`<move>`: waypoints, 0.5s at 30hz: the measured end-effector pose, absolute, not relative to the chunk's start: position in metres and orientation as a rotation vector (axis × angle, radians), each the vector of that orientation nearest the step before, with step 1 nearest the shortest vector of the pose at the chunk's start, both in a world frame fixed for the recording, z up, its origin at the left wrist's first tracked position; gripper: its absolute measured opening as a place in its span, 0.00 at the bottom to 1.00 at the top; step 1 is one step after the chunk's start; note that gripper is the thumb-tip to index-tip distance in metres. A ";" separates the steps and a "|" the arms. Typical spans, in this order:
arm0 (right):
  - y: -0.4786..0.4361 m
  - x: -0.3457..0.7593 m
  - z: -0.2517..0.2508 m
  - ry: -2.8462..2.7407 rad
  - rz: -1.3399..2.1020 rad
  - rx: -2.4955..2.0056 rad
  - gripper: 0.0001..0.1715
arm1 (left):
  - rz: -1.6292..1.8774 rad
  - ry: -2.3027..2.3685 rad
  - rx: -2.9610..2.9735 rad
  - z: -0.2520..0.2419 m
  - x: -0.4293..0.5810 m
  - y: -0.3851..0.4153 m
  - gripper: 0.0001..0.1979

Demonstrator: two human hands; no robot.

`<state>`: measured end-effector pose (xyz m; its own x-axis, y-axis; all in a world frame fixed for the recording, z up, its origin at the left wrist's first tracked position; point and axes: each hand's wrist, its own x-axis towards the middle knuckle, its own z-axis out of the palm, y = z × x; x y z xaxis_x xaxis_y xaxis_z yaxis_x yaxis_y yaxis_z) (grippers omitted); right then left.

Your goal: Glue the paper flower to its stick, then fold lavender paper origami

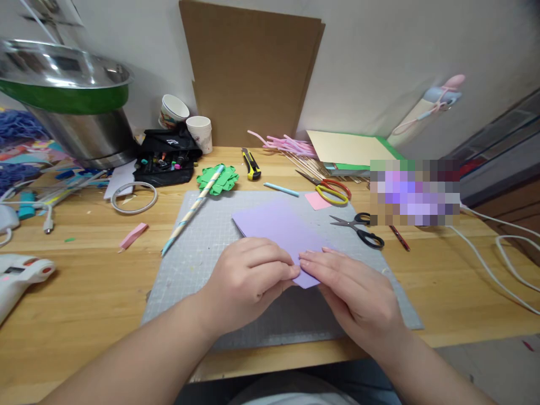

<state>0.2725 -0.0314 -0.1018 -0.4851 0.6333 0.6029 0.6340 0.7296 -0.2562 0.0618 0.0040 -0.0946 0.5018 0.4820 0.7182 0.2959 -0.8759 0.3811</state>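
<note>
A folded sheet of purple paper (274, 222) is held tilted over the grey cutting mat (185, 292). My left hand (251, 273) pinches its near edge between thumb and curled fingers. On the right part of the same edge, my right hand (354, 287) grips the paper, fingers together on top and thumb below. The fingertips of both hands almost meet at the near corner. Black-handled scissors (358, 229) lie half open to the right of the paper. Behind it are a pink paper square (317, 201) and a light blue paper strip (281, 189).
Scissors with red and yellow handles (329, 188) and a yellow-black utility knife (252, 165) lie behind the mat. A striped paper stick (192, 212) with a green paper piece (223, 183) crosses its left edge. Far left sit a glue gun (21, 278) and a tape ring (134, 198).
</note>
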 end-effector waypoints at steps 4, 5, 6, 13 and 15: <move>-0.034 0.270 -0.100 -2.216 0.028 -0.951 0.23 | 1.263 0.681 2.538 -0.096 0.062 0.003 0.03; -0.035 0.269 -0.098 -2.207 0.047 -0.950 0.22 | 1.256 0.683 2.533 -0.096 0.062 0.003 0.03; -0.035 0.268 -0.097 -2.196 0.072 -0.950 0.21 | 1.251 0.685 2.523 -0.096 0.062 0.003 0.03; -0.037 0.260 -0.095 -2.077 0.257 -1.037 0.13 | 1.110 0.724 2.396 -0.100 0.063 0.003 0.04; -0.036 0.258 -0.094 -2.047 0.292 -1.106 0.10 | 1.072 0.750 2.354 -0.100 0.064 0.004 0.07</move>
<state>0.2580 -0.0363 -0.0941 -0.3209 0.7888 0.5242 0.6108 0.5954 -0.5220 0.0644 0.0041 -0.0998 0.5512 0.6353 0.5410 0.2902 -0.7538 0.5895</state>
